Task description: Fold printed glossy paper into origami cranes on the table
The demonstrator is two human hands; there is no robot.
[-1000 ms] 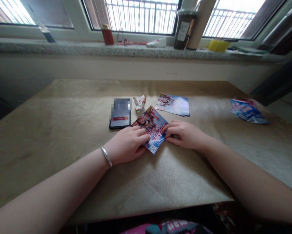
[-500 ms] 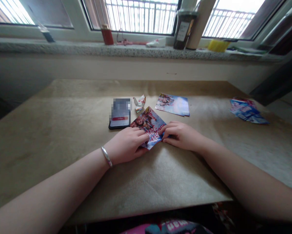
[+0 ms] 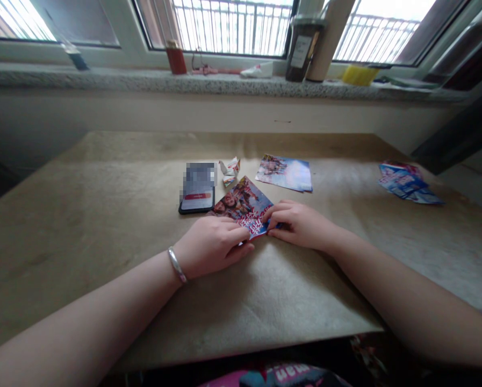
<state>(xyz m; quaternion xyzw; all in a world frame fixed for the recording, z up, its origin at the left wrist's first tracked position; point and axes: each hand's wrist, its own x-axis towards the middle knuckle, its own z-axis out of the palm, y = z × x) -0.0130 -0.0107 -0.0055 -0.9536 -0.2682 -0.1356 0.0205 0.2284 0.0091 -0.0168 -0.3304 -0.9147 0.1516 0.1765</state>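
Note:
A square of colourful printed paper (image 3: 243, 207) lies on the brown tabletop (image 3: 103, 215), one corner pointing at me. My left hand (image 3: 212, 244), with a silver bracelet on its wrist, rests on the paper's near left edge with curled fingers that pinch the near corner. My right hand (image 3: 297, 223) pinches the same paper at its near right edge. The paper's near corner is hidden under my fingers. A small folded paper figure (image 3: 230, 167) sits just beyond it.
A black phone (image 3: 197, 194) lies left of the paper. Another printed sheet (image 3: 285, 173) lies farther back, and a small pile of sheets (image 3: 405, 184) at the right. The windowsill (image 3: 224, 83) holds a red cup (image 3: 175, 58), a dark jar (image 3: 301, 51) and a yellow object (image 3: 359, 74).
The near corner of the paper, visible before, has gone under my fingers. My left hand has shifted slightly toward me and to the right; my right hand has moved a little to the left.

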